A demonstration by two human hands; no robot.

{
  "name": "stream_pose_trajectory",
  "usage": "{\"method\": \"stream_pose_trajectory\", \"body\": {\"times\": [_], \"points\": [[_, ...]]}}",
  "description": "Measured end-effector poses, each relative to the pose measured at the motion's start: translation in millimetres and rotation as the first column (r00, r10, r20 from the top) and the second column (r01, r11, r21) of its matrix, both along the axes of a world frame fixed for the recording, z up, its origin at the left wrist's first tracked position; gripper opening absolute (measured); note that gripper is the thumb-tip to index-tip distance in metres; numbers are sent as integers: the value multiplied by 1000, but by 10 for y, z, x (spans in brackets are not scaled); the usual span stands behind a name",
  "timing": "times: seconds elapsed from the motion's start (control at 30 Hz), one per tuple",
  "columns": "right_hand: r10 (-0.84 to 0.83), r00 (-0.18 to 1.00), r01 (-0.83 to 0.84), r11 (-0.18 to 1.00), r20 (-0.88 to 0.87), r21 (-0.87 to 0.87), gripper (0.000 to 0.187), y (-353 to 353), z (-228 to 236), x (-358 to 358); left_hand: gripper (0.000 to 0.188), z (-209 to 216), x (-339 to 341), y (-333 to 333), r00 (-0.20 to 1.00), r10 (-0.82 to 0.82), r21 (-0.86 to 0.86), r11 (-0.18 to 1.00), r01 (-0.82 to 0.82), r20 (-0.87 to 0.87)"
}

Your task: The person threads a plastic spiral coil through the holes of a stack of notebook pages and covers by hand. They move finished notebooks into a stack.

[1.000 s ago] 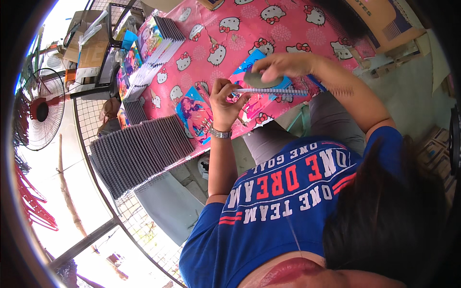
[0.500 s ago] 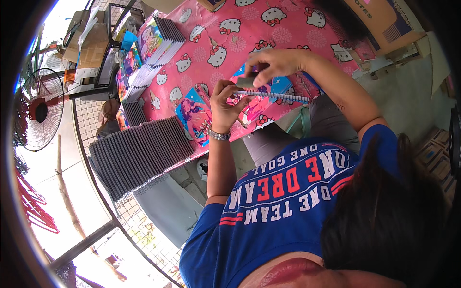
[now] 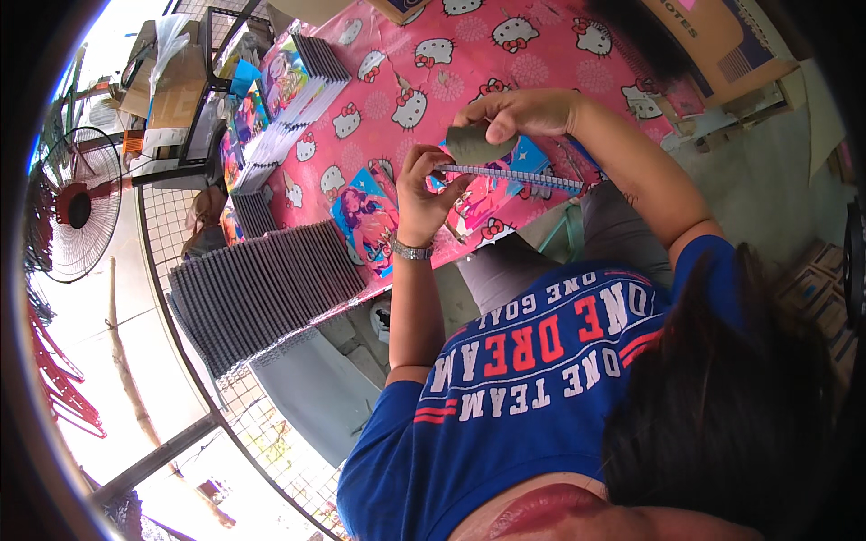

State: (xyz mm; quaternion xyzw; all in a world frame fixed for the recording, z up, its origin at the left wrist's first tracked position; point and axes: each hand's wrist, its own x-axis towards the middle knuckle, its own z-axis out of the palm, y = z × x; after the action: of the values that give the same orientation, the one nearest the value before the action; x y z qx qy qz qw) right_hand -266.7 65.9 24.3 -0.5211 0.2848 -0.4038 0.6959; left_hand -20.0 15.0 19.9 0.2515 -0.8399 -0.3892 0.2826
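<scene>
My left hand (image 3: 426,191), with a metal-banded watch on its wrist, is closed on one end of a spiral-bound notebook (image 3: 528,178). The notebook is seen nearly edge-on, its wire coil running off to the right. Just above the coil, my right hand (image 3: 523,115) pinches a flat, dark olive-grey piece (image 3: 478,144) with a rounded edge; its exact kind I cannot make out. Beneath lie colourful notebooks with cartoon covers, one (image 3: 365,212) left of my left hand and another (image 3: 478,203) partly hidden under the held notebook.
A pink table cover (image 3: 442,86) with cat faces spreads under the work. At left stand a long row of dark-coiled notebooks (image 3: 266,279) and tall stacks of coloured notebooks (image 3: 293,108). A cardboard box (image 3: 713,45) sits at the far right, a fan (image 3: 77,207) at far left.
My right hand has risen slightly and turned the olive-grey piece so its broad face shows. My left hand and the held notebook have barely moved.
</scene>
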Motion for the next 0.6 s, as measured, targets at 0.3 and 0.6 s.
{"method": "stream_pose_trajectory", "body": {"times": [0.3, 0.6], "points": [[-282, 599, -78, 911, -749, -405, 41, -76, 118, -132, 23, -53, -56, 124, 980, 196, -14, 980, -197, -42], [-453, 217, -213, 843, -865, -494, 24, -23, 386, 328, 22, -82, -160, 253, 922, 381, -164, 907, -387, -64]]}}
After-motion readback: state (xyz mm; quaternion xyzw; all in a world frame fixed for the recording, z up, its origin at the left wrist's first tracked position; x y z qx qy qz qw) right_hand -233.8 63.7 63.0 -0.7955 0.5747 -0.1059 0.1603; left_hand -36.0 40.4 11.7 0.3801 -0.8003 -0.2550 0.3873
